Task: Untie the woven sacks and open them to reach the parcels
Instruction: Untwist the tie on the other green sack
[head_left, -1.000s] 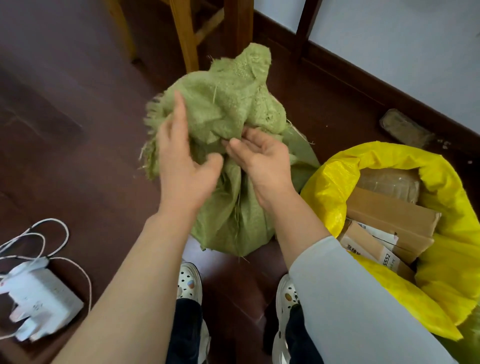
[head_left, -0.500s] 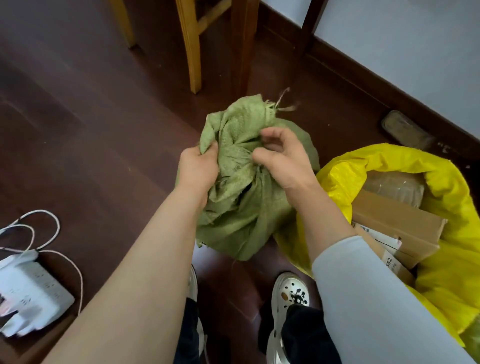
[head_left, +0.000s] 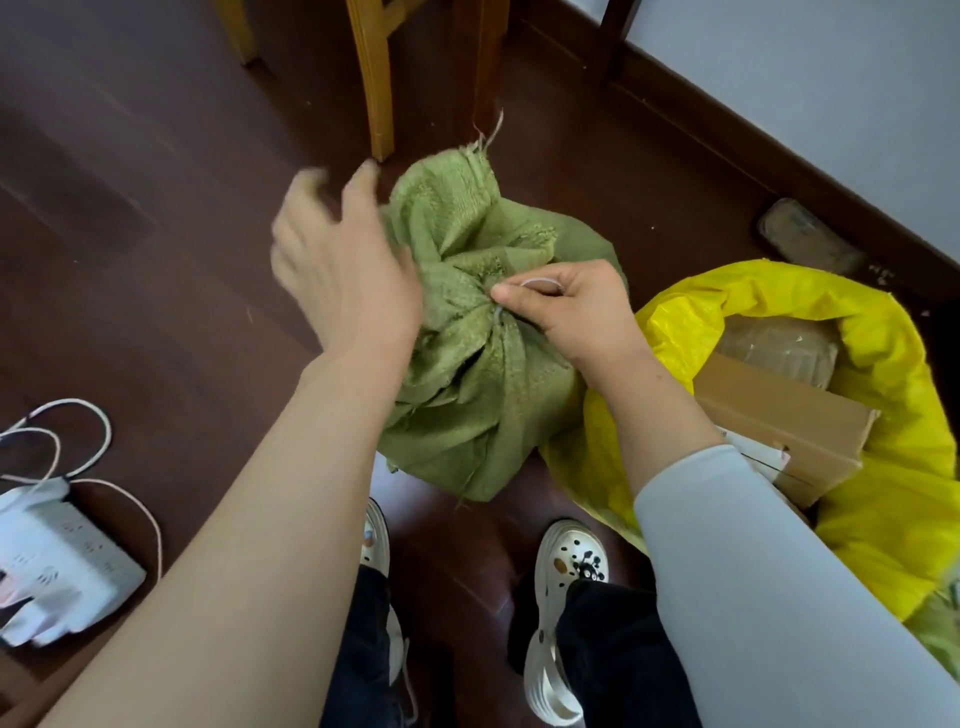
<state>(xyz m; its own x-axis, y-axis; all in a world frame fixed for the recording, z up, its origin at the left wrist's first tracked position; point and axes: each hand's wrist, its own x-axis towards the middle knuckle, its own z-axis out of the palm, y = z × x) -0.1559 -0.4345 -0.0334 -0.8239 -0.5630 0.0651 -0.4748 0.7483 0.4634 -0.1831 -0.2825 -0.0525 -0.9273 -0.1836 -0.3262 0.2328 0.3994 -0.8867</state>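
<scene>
A smooth, pale grey-blue sleeve (head_left: 769, 582) covers the right arm at the lower right of the frame. It ends partway up the forearm, and the right hand (head_left: 576, 317) beyond it is bare. The left arm, rising from the lower left, is bare as far as the frame shows, and the left hand (head_left: 343, 270) is blurred. At bottom centre are dark trousers (head_left: 618, 665), black or perhaps very dark navy, above chunky cream-white clogs with round holes. The right shoe (head_left: 561, 561) carries small charms, one black with white dots and one brown. The left shoe (head_left: 375, 540) is largely hidden behind the arm.
</scene>
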